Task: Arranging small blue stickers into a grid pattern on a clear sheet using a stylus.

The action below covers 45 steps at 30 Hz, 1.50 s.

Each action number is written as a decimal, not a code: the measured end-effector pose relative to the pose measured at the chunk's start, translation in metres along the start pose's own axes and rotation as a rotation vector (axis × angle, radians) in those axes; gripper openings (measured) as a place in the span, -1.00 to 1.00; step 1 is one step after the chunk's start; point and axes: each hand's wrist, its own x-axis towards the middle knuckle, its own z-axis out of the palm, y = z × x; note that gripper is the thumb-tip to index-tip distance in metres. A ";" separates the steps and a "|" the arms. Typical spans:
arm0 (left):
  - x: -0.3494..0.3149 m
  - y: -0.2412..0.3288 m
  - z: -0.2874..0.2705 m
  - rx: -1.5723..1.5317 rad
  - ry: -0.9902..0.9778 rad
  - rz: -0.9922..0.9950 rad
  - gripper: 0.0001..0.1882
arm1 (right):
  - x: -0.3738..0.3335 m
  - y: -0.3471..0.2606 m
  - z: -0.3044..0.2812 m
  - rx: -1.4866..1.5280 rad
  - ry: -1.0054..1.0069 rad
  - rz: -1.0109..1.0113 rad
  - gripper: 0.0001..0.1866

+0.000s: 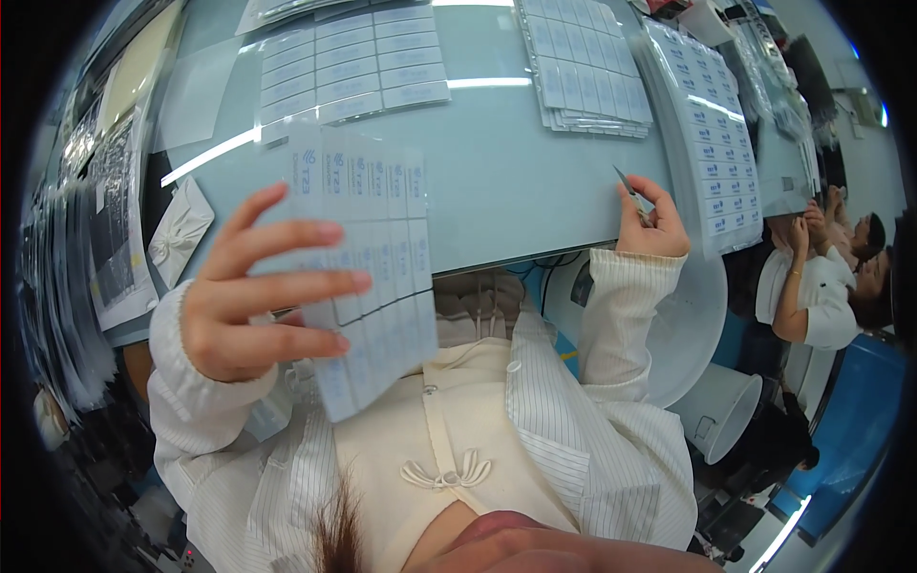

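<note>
My left hand (272, 296) holds up a translucent sheet of printed labels (396, 277), thumb behind it and fingers spread across its front. The sheet hangs tilted over the table's near edge, in rows of small rectangles with blue print. A dark line crosses its lower part. My right hand (653, 218) is closed on a slim pointed metal tool (625, 180), its tip pointing up and left; whether it is tweezers or a knife I cannot tell. That hand is at the table's front edge, apart from the sheet.
Label sheets (353, 62) lie at the back left of the glossy table (516, 191), with a stack (587, 72) at the back right. Another label stack (712, 143) sits farther right. Plastic sleeves (57, 286) hang at left. A white bin (721, 411) stands below right; other people work beyond.
</note>
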 end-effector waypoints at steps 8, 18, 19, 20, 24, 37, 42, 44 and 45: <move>-0.024 -0.070 -0.014 -0.041 0.008 -0.093 -0.62 | -0.006 0.006 -0.004 0.013 0.022 -0.064 -0.79; -0.029 -0.085 0.003 -0.454 0.076 -0.775 -0.58 | -0.017 0.001 -0.030 0.145 0.047 0.136 -0.81; -0.025 -0.077 0.009 -0.455 0.074 -0.777 -0.58 | -0.020 -0.001 -0.031 0.166 0.041 0.131 -0.81; -0.021 -0.068 0.020 -0.580 0.244 -0.846 -0.59 | -0.021 -0.003 -0.031 0.188 0.032 0.126 -0.81; -0.018 -0.055 0.042 -0.601 0.388 -0.845 -0.42 | -0.026 -0.015 -0.026 0.188 0.000 0.104 -0.81; 0.019 -0.090 0.010 -0.547 -0.179 -0.552 -0.46 | -0.036 -0.047 -0.013 0.170 -0.394 -0.145 -0.76; 0.025 -0.083 0.021 -0.473 0.003 -0.636 -0.51 | -0.036 -0.050 -0.011 0.177 -0.457 -0.168 -0.75; 0.026 -0.082 0.020 -0.466 -0.027 -0.633 -0.51 | -0.032 -0.052 -0.010 0.162 -0.477 -0.224 -0.77; 0.026 -0.081 0.018 -0.457 -0.052 -0.630 -0.52 | -0.031 -0.053 -0.009 0.161 -0.478 -0.221 -0.77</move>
